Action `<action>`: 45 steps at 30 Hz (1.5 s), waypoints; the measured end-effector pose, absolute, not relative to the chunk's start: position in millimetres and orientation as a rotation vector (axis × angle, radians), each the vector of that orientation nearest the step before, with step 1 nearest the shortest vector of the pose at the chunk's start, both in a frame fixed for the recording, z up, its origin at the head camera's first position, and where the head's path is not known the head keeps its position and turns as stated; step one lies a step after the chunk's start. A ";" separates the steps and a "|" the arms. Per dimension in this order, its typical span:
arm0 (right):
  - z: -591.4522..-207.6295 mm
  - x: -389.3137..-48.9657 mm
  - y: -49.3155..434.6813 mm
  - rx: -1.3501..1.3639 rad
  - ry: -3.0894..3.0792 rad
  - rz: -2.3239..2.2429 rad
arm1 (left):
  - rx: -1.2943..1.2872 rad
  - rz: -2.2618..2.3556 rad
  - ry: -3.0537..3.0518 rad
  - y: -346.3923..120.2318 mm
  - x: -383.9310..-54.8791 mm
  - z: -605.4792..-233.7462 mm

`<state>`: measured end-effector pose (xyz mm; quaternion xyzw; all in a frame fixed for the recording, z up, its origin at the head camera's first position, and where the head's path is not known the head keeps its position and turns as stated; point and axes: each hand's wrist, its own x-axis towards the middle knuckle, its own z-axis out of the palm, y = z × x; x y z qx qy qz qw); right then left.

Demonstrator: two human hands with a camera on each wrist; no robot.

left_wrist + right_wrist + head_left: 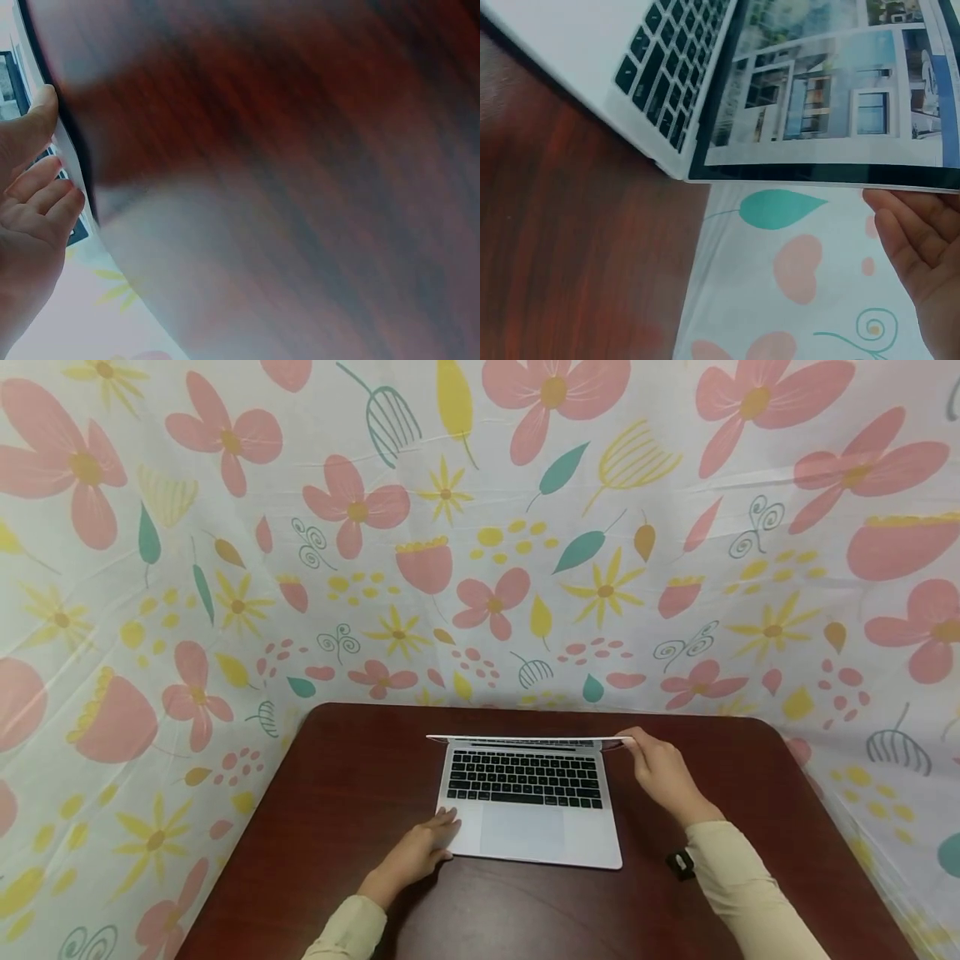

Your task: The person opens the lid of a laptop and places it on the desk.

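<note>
A silver laptop (521, 835) with black keys lies on the table, its lid (525, 739) raised and seen nearly edge-on from the head. My left hand (420, 847) rests at the left side of the base, fingers on the palm rest and thumb by the front corner. In the left wrist view, the left hand (34, 195) meets the laptop's edge. My right hand (667, 772) holds the lid's right edge near its top corner. Up close, the right hand (930, 240) has its fingers at that edge. Pictures of buildings fill the screen (817, 90).
The dark red-brown wooden table (322, 810) has rounded back corners. A white cloth with printed flowers (495, 543) hangs behind the table and along its sides. A small black device (681, 864) sits at the right wrist, by the light sleeve (742, 877).
</note>
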<state>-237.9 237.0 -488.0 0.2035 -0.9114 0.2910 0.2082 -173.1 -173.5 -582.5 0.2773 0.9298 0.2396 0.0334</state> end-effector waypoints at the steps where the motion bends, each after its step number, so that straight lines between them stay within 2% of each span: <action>1: -486.8 -240.6 236.6 0.559 -2.528 0.808 | 0.855 0.737 2.863 -173.6 -173.4 -582.6; 18: -480.2 -288.2 226.9 0.358 -2.504 0.852 | 0.851 0.760 2.863 -173.0 -172.6 -582.5; 34: -481.2 -331.5 217.7 0.162 -2.472 1.085 | 0.863 0.783 2.862 -174.1 -173.0 -585.2; 45: -519.8 -340.2 212.8 0.037 -2.518 1.195 | 0.837 0.797 2.853 -175.1 -173.0 -585.1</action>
